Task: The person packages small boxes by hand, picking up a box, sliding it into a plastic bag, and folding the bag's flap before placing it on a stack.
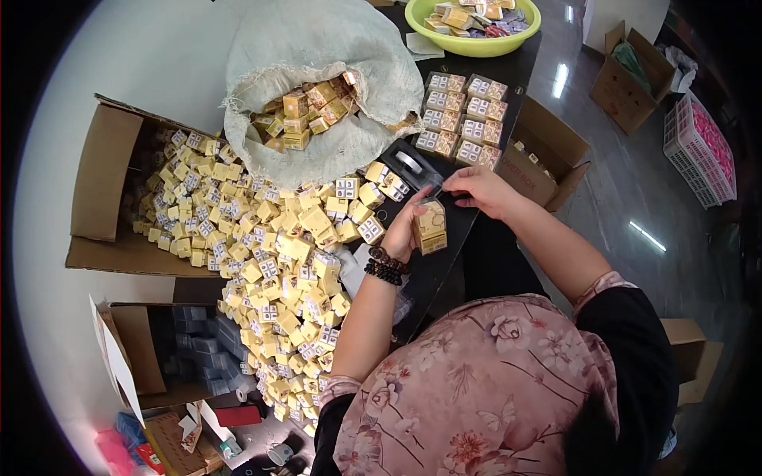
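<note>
My left hand [406, 232], beaded bracelets at its wrist, is closed around a small yellow printed box [432, 228]. My right hand [486, 191] is just beyond the box, with thumb and forefinger pinched together at the front end of a black tape dispenser [425, 174]. Whatever lies between those fingertips is too small to make out. A pale roll of tape [409, 162] sits in the dispenser. Behind it stand rows of stacked, clear-wrapped small boxes [441, 120].
A large heap of yellow boxes [294, 293] spills from a cardboard carton [107, 178] on the left. An open woven sack [317, 47] holds more boxes. A green basin [476, 46] stands at the back. An open carton [528, 176] is at the table's right edge.
</note>
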Available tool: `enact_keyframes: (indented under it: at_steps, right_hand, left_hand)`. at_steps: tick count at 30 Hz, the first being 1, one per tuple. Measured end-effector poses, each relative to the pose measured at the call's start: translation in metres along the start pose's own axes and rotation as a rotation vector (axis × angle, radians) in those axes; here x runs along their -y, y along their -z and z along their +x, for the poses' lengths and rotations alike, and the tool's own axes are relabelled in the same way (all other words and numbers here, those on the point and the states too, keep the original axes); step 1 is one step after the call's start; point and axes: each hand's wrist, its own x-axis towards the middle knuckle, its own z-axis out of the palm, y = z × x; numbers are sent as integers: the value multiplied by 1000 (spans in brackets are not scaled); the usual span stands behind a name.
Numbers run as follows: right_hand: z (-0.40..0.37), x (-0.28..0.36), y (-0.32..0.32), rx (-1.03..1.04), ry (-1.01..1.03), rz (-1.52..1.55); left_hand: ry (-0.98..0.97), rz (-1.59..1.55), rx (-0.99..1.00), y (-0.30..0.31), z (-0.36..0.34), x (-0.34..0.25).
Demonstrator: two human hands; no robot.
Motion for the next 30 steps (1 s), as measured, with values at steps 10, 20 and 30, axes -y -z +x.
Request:
enact_keyframes:
  at_steps: [10,20,30]
  right_hand:
    - [2,-45,11,14,257,-33]
    - [-73,-23,-37,171,97,-163]
    - [-85,-44,-48,134,537,-688]
  left_hand:
    - [-220,197,-191,-11,-13,8]
    - [-640,590,-331,-37,-55,6]
    - [-415,-79,-244,-47,-88,12]
